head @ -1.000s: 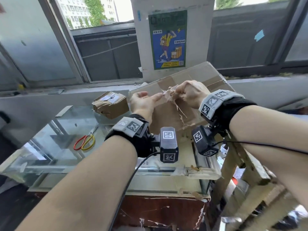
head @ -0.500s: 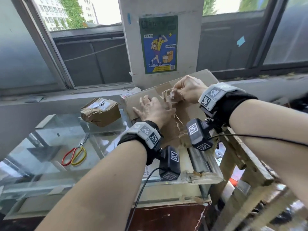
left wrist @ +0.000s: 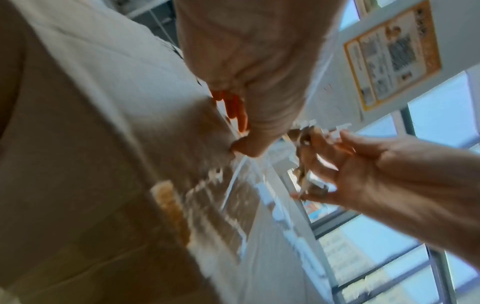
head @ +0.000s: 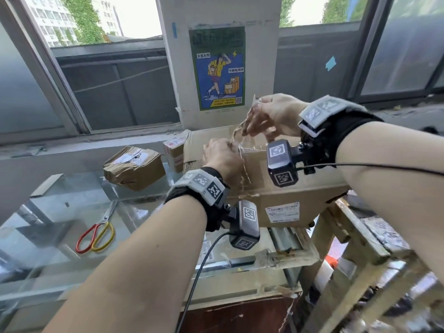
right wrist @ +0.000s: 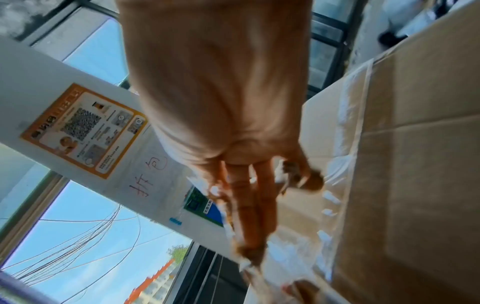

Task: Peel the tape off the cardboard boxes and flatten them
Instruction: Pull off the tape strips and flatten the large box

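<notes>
While the right hand [head: 271,114] is raised above the large cardboard box [head: 283,188], its thumb and fingers pinch a crumpled wad of clear packing tape [head: 249,116] with brown paper fibres stuck to it. From that wad a stretched strip runs down to the box's top edge, where the left hand [head: 222,157] sits with its fingers curled, thumb tip pressed against the cardboard; the left wrist view shows that thumb [left wrist: 244,147] bearing on the box face beside the torn, roughened band where tape has lifted off. Whether the left fingers also grip the strip cannot be told, since the wrist views are blurred.

The big box lies on its side across the right end of a glass-topped counter [head: 60,212] and a wooden frame [head: 348,236], a white shipping label [head: 282,212] on its near face. Just behind its left end stands a small box [head: 174,150] with a printed label. Further left on the glass lies a crushed, taped cardboard box [head: 134,167], apart from the others. Scissors [head: 98,231] with one red and one yellow handle loop rest on the glass near the left forearm. Behind everything, a blue and green poster [head: 218,68] of a figure carrying parcels is stuck to a white pillar [head: 216,10] between the windows.
</notes>
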Motion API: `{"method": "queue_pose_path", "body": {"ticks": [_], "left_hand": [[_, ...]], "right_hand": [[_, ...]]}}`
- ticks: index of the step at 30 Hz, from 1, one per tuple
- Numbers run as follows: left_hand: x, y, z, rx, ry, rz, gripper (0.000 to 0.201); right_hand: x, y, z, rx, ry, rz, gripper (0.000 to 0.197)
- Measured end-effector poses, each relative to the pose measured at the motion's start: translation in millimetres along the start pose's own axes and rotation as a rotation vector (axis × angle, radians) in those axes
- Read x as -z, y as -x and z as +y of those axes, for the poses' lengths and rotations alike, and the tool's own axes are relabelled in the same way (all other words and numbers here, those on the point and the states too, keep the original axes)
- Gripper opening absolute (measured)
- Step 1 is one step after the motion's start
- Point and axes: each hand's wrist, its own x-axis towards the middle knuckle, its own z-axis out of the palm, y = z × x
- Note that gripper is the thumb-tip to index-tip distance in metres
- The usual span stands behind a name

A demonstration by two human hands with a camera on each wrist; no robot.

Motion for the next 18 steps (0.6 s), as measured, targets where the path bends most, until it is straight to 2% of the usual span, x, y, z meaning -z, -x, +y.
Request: {"method": "queue_pose_path", "body": {"ticks": [2,4,6,7,9,10,11,12,14,16,18], "left_hand": [[-1,0,-1,0.040,0.084,-0.013,0.006],[0,0,1,0.088,0.139,-0.015,0.009],[1,1,3,0.111,0.160,-0.002,0.016],[1,1,4,0.108,0.176,0.005,0.018],[2,0,3,0.101,0.210,-0.004,0.019],[2,-1,2,0.110,0.225,-0.014,0.019],[3,-1,2,0.119,0.243,-0.023,0.019],[3,-1,1,0.129,0.262,-0.027,0.018],[5,-1,1,0.145,0.319,-0.021,0.014],[6,0,2,0.145,0.349,-0.028,0.015],[6,-1,1,0.137,0.385,-0.042,0.022]], "right_hand": [[2,0,-4,0.004,0.036,-0.005,0.029],[1,-2,-4,-0.008,0.084,-0.013,0.026],[-2,0,-3,-0.011,0.147,0.010,0.013],[-4,4,-4,0.003,0.177,0.013,0.024],[-3,6,-4,0.018,0.249,0.005,0.062],[-2,8,-4,0.014,0.289,0.026,0.070],[0,8,-4,0.013,0.338,0.030,0.069],[3,6,-5,0.003,0.424,0.015,0.058],[3,4,-4,-0.112,0.696,-0.083,0.025],[0,-2,6,-0.121,0.772,-0.091,0.017],[-9,-6,13,-0.044,0.757,-0.017,0.018]]}}
